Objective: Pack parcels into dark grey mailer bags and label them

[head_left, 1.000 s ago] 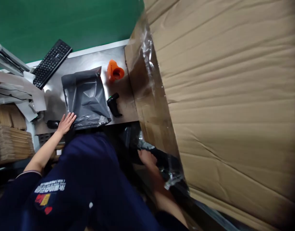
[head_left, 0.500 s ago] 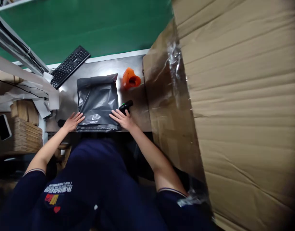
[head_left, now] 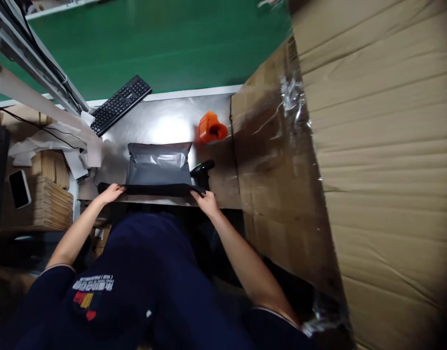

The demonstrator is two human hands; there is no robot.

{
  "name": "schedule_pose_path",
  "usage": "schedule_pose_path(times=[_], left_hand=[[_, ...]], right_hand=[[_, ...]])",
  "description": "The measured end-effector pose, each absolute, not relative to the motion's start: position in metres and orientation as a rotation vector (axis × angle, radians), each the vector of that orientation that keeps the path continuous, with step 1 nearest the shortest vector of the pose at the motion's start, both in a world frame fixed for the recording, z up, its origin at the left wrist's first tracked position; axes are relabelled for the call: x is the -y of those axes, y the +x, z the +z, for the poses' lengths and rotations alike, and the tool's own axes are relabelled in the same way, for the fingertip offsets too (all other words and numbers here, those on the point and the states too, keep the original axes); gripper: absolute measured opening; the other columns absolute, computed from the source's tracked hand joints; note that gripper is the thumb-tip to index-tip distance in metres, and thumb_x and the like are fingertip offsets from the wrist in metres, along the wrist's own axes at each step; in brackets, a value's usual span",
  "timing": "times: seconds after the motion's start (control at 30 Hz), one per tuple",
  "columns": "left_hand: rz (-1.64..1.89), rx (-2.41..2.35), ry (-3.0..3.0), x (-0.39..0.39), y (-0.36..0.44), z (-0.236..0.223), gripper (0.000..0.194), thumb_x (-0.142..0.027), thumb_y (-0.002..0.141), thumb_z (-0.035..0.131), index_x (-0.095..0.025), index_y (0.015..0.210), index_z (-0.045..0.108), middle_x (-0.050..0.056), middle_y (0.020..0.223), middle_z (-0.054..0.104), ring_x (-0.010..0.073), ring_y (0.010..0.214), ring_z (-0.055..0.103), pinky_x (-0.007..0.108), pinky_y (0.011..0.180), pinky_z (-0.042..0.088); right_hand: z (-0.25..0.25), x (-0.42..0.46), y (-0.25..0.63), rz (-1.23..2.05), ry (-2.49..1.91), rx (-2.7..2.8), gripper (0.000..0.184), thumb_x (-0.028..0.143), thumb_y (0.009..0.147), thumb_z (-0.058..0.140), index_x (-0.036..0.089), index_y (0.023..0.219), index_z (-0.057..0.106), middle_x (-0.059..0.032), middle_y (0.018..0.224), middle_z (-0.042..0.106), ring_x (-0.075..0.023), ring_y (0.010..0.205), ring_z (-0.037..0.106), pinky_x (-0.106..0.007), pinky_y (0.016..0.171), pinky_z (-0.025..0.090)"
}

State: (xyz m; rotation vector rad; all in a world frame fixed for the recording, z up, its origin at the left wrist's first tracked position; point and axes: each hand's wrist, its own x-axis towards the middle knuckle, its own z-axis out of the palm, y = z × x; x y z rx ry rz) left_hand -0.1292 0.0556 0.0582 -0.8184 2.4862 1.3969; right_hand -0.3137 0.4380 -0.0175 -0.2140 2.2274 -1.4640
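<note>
A dark grey plastic mailing bag (head_left: 158, 167) lies on the metal table, its near edge raised as a dark strip along the table's front. My left hand (head_left: 113, 193) is closed on the left end of that edge. At the right end, my right hand (head_left: 206, 200) pinches the same edge between thumb and fingers. A black handheld scanner (head_left: 203, 171) with a green light lies just beyond my right hand. Behind it stands an orange holder (head_left: 212, 129) with a hollow in it.
A black keyboard (head_left: 121, 103) lies at the back left of the metal table (head_left: 223, 160). Large cardboard sheets (head_left: 384, 160) wall off the right side. Stacked flat cartons (head_left: 52, 201) and a phone (head_left: 20, 188) are at the left, beneath a hanging paper strip (head_left: 63, 119).
My hands have gone from lying flat on the bag's sides to gripping its near edge. That edge is now lifted and the bag looks shorter. The view has shifted slightly.
</note>
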Motion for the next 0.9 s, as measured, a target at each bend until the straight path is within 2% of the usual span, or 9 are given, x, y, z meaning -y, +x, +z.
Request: schedule_pose_path(times=[0.07, 0.17, 0.27, 0.4, 0.53, 0.67, 0.73, 0.8, 0.9], left_hand=[[1.400, -2.578, -0.943, -0.061, -0.143, 0.055, 0.054, -0.053, 0.091, 0.064, -0.023, 0.051, 0.044, -0.003, 0.050, 0.042, 0.0140, 0.055, 0.046, 0.027, 0.057, 0.041], [1.385, -2.729, -1.160, -0.074, -0.167, 0.049, 0.048, -0.048, 0.102, 0.050, -0.024, 0.061, 0.042, -0.004, 0.059, 0.043, 0.0134, 0.062, 0.044, 0.027, 0.062, 0.038], [1.278, -2.840, -1.342, -0.083, -0.188, 0.044, 0.038, -0.039, 0.106, 0.042, -0.024, 0.071, 0.046, -0.002, 0.067, 0.048, 0.0158, 0.069, 0.049, 0.028, 0.070, 0.039], [1.109, -2.850, -1.425, -0.080, -0.212, 0.041, 0.033, -0.036, 0.107, 0.041, -0.024, 0.080, 0.057, 0.003, 0.072, 0.059, 0.0205, 0.076, 0.058, 0.031, 0.075, 0.040], [1.035, -2.788, -1.390, -0.070, -0.229, 0.037, 0.034, -0.038, 0.106, 0.045, -0.023, 0.084, 0.066, 0.010, 0.079, 0.070, 0.0264, 0.083, 0.068, 0.034, 0.077, 0.043], [0.998, -2.737, -1.375, -0.063, -0.230, 0.036, 0.039, -0.040, 0.106, 0.044, -0.019, 0.089, 0.072, 0.018, 0.088, 0.076, 0.0331, 0.093, 0.073, 0.040, 0.083, 0.050], [0.991, -2.746, -1.403, -0.064, -0.225, 0.037, 0.042, -0.040, 0.107, 0.039, -0.015, 0.111, 0.073, 0.022, 0.103, 0.077, 0.0346, 0.104, 0.074, 0.043, 0.089, 0.052], [0.916, -2.865, -1.371, -0.071, -0.221, 0.041, 0.050, -0.039, 0.108, 0.037, -0.011, 0.142, 0.059, 0.026, 0.132, 0.070, 0.0344, 0.128, 0.066, 0.047, 0.105, 0.050], [0.638, -3.097, -0.881, -0.092, -0.230, 0.044, 0.064, -0.041, 0.107, 0.039, -0.011, 0.164, 0.036, 0.023, 0.168, 0.040, 0.0341, 0.159, 0.034, 0.054, 0.129, 0.028]], right_hand=[[-0.018, -0.422, -0.317, -1.542, -0.123, -2.304, 0.056, 0.072, 0.081, 0.063, 0.017, 0.076, 0.072, -0.0075, 0.073, 0.072, -0.0250, 0.077, 0.066, -0.042, 0.080, 0.059], [-0.011, -0.394, -0.323, -1.594, -0.075, -2.430, 0.065, 0.078, 0.087, 0.050, 0.017, 0.075, 0.067, -0.0055, 0.069, 0.066, -0.0231, 0.074, 0.062, -0.038, 0.077, 0.056], [0.002, -0.369, -0.336, -1.452, -0.021, -2.655, 0.062, 0.068, 0.098, 0.037, 0.015, 0.089, 0.070, -0.0099, 0.082, 0.071, -0.0235, 0.081, 0.064, -0.035, 0.083, 0.054], [0.022, -0.347, -0.362, -1.101, -0.004, -2.740, 0.054, 0.055, 0.105, 0.037, 0.015, 0.094, 0.072, -0.0153, 0.089, 0.074, -0.0273, 0.087, 0.068, -0.037, 0.085, 0.053], [0.031, -0.333, -0.378, -0.656, 0.011, -2.628, 0.055, 0.049, 0.110, 0.034, 0.013, 0.118, 0.074, -0.0237, 0.113, 0.075, -0.0335, 0.103, 0.071, -0.043, 0.091, 0.054], [0.036, -0.331, -0.372, -0.565, 0.058, -2.602, 0.055, 0.042, 0.109, 0.033, 0.008, 0.122, 0.074, -0.0295, 0.113, 0.073, -0.0394, 0.106, 0.072, -0.052, 0.093, 0.056], [0.041, -0.333, -0.364, -0.547, 0.082, -2.625, 0.052, 0.037, 0.108, 0.035, 0.006, 0.132, 0.068, -0.0307, 0.117, 0.072, -0.0408, 0.110, 0.071, -0.054, 0.097, 0.055], [0.047, -0.330, -0.354, -0.574, -0.030, -2.747, 0.053, 0.034, 0.106, 0.039, 0.005, 0.147, 0.057, -0.0310, 0.134, 0.066, -0.0408, 0.125, 0.065, -0.055, 0.106, 0.051], [0.051, -0.308, -0.341, -0.646, -0.596, -2.915, 0.056, 0.036, 0.107, 0.039, 0.012, 0.156, 0.049, -0.0225, 0.161, 0.048, -0.0370, 0.151, 0.042, -0.056, 0.126, 0.034]])
